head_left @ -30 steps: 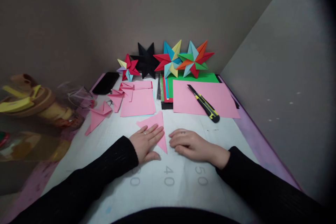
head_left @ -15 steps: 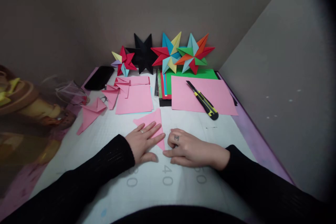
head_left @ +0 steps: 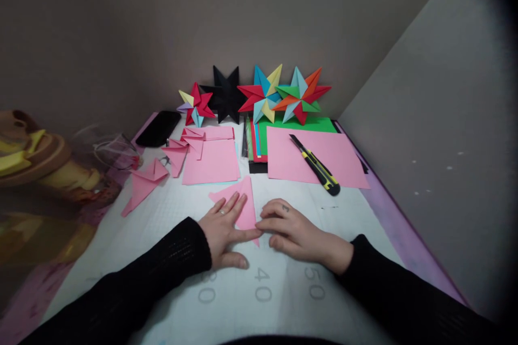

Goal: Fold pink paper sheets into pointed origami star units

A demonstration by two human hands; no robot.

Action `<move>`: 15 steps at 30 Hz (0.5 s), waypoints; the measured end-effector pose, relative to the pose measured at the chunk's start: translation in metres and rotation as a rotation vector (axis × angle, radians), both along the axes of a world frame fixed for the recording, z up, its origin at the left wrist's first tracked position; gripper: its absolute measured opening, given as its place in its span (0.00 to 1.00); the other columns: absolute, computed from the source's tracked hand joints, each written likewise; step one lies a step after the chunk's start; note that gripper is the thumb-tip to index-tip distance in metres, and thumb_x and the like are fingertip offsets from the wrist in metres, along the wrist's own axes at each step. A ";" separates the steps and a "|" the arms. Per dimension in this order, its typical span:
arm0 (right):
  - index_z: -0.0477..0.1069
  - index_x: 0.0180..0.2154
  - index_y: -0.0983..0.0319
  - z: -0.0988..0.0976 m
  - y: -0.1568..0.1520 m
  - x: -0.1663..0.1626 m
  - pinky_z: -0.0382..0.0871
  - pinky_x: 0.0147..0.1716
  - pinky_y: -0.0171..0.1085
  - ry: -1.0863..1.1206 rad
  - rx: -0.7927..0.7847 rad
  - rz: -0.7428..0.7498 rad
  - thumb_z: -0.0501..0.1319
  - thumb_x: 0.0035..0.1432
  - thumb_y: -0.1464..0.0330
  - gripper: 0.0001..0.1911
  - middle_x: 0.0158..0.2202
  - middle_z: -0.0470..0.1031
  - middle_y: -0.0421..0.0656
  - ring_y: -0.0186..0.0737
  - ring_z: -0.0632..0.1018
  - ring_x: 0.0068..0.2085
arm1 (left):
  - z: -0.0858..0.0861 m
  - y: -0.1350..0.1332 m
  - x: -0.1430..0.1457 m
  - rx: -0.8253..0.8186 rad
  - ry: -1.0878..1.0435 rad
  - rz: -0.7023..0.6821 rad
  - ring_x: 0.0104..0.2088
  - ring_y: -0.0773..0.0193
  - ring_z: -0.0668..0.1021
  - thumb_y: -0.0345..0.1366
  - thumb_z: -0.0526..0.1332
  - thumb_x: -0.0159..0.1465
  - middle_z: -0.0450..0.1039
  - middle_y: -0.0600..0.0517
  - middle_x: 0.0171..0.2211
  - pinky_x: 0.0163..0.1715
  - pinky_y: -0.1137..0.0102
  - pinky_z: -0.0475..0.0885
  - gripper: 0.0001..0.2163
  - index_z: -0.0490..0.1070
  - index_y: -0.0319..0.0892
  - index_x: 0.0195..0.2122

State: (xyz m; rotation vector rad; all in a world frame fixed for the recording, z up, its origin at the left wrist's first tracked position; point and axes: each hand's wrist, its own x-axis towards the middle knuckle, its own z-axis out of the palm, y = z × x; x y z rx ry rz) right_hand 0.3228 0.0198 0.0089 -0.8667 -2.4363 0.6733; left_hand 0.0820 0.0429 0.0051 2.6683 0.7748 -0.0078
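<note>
A folded pink paper (head_left: 246,202) lies flat on the white mat, its sharp tip pointing toward me. My left hand (head_left: 226,229) rests palm down on it with spread fingers, covering part of its left side. Along the paper's right edge is my right hand (head_left: 297,229), loosely bent, holding nothing. Its index fingertip meets the left index fingertip at that edge. To the left sit several folded pink pieces, the closest one (head_left: 145,183) with a long tail. Square pink sheets (head_left: 210,164) are stacked behind the left hand.
A yellow-black utility knife (head_left: 315,164) lies on a pink sheet (head_left: 279,153) over coloured papers. Paper stars, including a black one (head_left: 226,94), lean on the wall. A phone (head_left: 157,129) and clear glasses (head_left: 115,151) are at left. Walls (head_left: 429,118) border the back and right.
My right hand has loosened from a curled pose, its index now extended to the paper's edge. My left fingers have shifted slightly on the paper. The camera view has tilted up a little.
</note>
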 end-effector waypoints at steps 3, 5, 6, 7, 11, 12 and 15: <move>0.68 0.51 0.54 -0.003 0.003 -0.002 0.54 0.53 0.58 -0.189 0.062 -0.065 0.56 0.57 0.56 0.21 0.58 0.58 0.51 0.57 0.54 0.60 | -0.002 0.000 0.000 -0.009 -0.024 0.003 0.62 0.33 0.41 0.59 0.59 0.51 0.20 0.49 0.65 0.54 0.41 0.46 0.32 0.56 0.62 0.58; 0.67 0.52 0.50 -0.005 0.008 -0.006 0.50 0.54 0.61 -0.296 0.085 -0.129 0.57 0.57 0.56 0.21 0.62 0.52 0.48 0.60 0.48 0.62 | -0.002 0.000 0.000 -0.015 -0.037 0.005 0.62 0.33 0.41 0.59 0.59 0.51 0.18 0.49 0.65 0.54 0.41 0.46 0.32 0.55 0.63 0.58; 0.66 0.52 0.49 -0.006 0.011 -0.008 0.49 0.54 0.61 -0.330 0.089 -0.170 0.57 0.57 0.56 0.21 0.63 0.52 0.47 0.60 0.46 0.63 | -0.002 0.000 0.000 -0.018 -0.042 0.006 0.62 0.32 0.41 0.59 0.59 0.51 0.18 0.50 0.65 0.54 0.40 0.46 0.32 0.55 0.64 0.58; 0.66 0.52 0.49 -0.006 0.015 -0.010 0.48 0.55 0.61 -0.353 0.095 -0.213 0.57 0.57 0.57 0.21 0.63 0.51 0.46 0.59 0.45 0.63 | -0.002 0.000 0.000 -0.020 -0.048 0.006 0.62 0.32 0.41 0.59 0.59 0.51 0.18 0.50 0.65 0.54 0.40 0.46 0.32 0.54 0.64 0.58; 0.66 0.53 0.53 -0.007 0.035 -0.022 0.43 0.57 0.60 -0.409 0.159 -0.353 0.56 0.58 0.58 0.21 0.65 0.46 0.46 0.58 0.41 0.64 | -0.003 -0.001 0.000 -0.026 -0.065 0.011 0.62 0.32 0.41 0.59 0.59 0.52 0.20 0.50 0.65 0.53 0.39 0.46 0.32 0.55 0.65 0.58; 0.66 0.53 0.54 -0.007 0.041 -0.025 0.42 0.57 0.60 -0.419 0.176 -0.378 0.56 0.58 0.58 0.21 0.65 0.44 0.47 0.59 0.40 0.64 | -0.003 -0.001 0.000 -0.026 -0.067 0.013 0.62 0.32 0.41 0.59 0.59 0.52 0.21 0.50 0.65 0.53 0.39 0.46 0.32 0.55 0.65 0.57; 0.66 0.53 0.58 -0.009 0.056 -0.033 0.40 0.57 0.61 -0.439 0.204 -0.433 0.55 0.59 0.58 0.22 0.66 0.40 0.48 0.59 0.38 0.64 | -0.003 -0.001 -0.001 -0.022 -0.073 0.015 0.62 0.32 0.42 0.58 0.60 0.51 0.20 0.49 0.65 0.53 0.39 0.46 0.32 0.55 0.65 0.57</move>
